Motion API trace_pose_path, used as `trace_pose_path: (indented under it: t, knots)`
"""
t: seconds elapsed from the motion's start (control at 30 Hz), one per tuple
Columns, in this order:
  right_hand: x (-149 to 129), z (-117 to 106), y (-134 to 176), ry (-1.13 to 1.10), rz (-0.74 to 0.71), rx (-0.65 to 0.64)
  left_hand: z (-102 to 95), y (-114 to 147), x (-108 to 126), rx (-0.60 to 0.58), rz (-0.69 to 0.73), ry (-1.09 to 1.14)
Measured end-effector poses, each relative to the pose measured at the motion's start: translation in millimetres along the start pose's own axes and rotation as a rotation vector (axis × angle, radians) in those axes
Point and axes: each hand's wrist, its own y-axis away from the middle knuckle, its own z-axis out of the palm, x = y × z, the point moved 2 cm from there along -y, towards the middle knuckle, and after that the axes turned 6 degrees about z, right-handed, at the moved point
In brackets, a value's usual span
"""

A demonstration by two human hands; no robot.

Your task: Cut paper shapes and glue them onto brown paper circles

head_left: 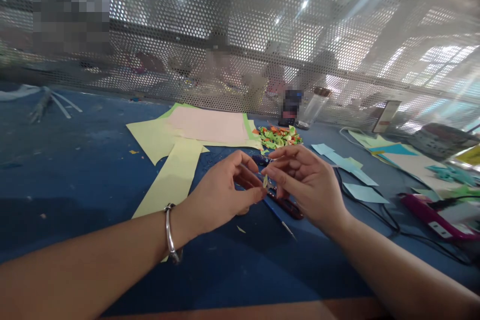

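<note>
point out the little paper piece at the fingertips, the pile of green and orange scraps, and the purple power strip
Little paper piece (265,181): head view, middle of its visible face.
Scrap pile (279,137): head view, middle of the heap.
Purple power strip (423,214): head view, on the purple casing.

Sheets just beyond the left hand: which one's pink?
The top sheet; the sheets under it, showing past its edges, are green or yellowish.

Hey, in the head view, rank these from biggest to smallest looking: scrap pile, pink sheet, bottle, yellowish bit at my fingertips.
1. Pink sheet
2. Scrap pile and bottle: too alike to rank
3. Yellowish bit
</note>
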Motion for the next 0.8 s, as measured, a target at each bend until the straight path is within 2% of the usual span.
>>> trace_pose_path:
  t: [0.1,0.17,0.37,0.53,0.8]
  knots:
    - [-1.6,1.8,1.2,0.005,0.002,-0.004,0.5,-0.4,4.3,0.077,0.022,-0.004]
    - [-2.5,3.6,1.5,0.003,0.01,-0.01,2.3,-0.9,6.7,0.084,0.007,0.052]
    - [-3.9,6.9,0.3,0.025,0.003,-0.008,1.7,-2.8,8.0,0.124,-0.124,0.158]
    - [-5.0,8.1,1.7,0.062,-0.015,-0.001,1.7,-3.0,6.0,0.109,-0.172,0.255]
    - [-3.6,8.5,2.3,0.054,-0.008,0.005,2.6,-1.2,3.5,0.058,-0.131,0.295]
